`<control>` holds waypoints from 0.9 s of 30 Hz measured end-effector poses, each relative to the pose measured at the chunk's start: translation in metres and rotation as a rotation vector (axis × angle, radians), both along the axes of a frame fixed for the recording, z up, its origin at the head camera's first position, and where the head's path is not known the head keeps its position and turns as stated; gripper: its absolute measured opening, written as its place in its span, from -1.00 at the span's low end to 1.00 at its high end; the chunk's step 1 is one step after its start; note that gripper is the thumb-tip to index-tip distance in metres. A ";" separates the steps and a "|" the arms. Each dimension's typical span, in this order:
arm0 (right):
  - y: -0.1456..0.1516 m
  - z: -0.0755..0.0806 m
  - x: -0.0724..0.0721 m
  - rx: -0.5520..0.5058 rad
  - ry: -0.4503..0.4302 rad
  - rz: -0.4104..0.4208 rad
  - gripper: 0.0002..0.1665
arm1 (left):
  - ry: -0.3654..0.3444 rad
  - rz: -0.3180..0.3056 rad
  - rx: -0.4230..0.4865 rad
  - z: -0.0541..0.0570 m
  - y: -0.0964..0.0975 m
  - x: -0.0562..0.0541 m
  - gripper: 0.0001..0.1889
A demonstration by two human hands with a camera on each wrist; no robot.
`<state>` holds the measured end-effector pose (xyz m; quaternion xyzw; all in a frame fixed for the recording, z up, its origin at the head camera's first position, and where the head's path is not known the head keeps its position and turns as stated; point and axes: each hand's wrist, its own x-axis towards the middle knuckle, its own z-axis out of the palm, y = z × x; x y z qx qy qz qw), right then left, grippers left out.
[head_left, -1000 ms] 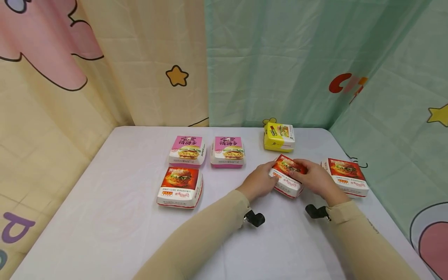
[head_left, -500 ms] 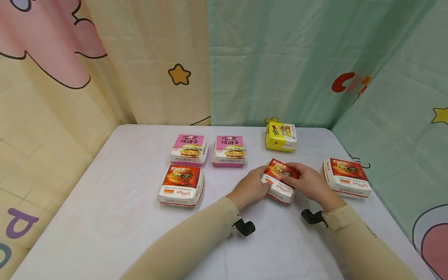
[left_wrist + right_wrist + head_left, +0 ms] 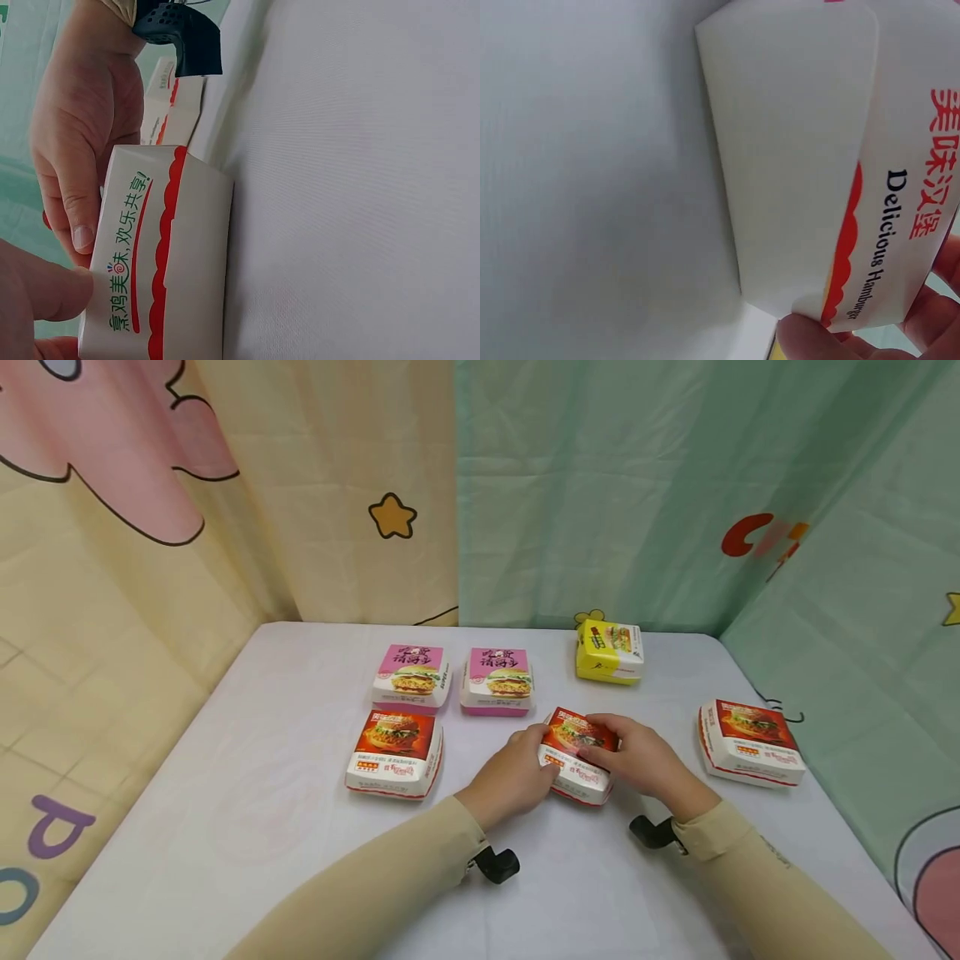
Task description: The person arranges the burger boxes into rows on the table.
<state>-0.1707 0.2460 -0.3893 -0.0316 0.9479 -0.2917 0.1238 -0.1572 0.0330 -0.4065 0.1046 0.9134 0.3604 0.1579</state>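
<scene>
Red burger box [image 3: 578,756], seemingly closed, gripped by both hands.

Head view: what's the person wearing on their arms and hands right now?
Both arms wear long beige sleeves to the wrists. The left hand and right hand are bare, with no gloves. A small black camera is strapped under each wrist: left camera, right camera.

Readable stuff, all on the red burger box [image 3: 577,756]: side wall in the right wrist view says "Delicious Hamburger" in black plus red "美味汉堡" on the box [image 3: 900,187], just above the fingertips [image 3: 810,334]. Other side, left wrist view, box [image 3: 161,262] reads "享鸡美味, 欢乐共享!" in green and red, right beside the left thumb [image 3: 56,289]. Lid print too small to read.
</scene>
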 end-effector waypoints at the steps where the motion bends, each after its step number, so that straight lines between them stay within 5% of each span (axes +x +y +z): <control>1: -0.003 0.000 0.000 -0.003 0.005 0.006 -0.13 | 0.005 -0.001 -0.005 0.001 -0.003 0.001 -0.26; 11: -0.030 -0.002 -0.006 -0.014 0.074 0.096 -0.24 | 0.038 0.000 -0.039 0.008 -0.036 0.008 -0.27; 27: -0.065 -0.006 -0.016 -0.062 0.143 0.214 -0.32 | 0.053 0.099 -0.061 0.006 -0.065 0.022 -0.26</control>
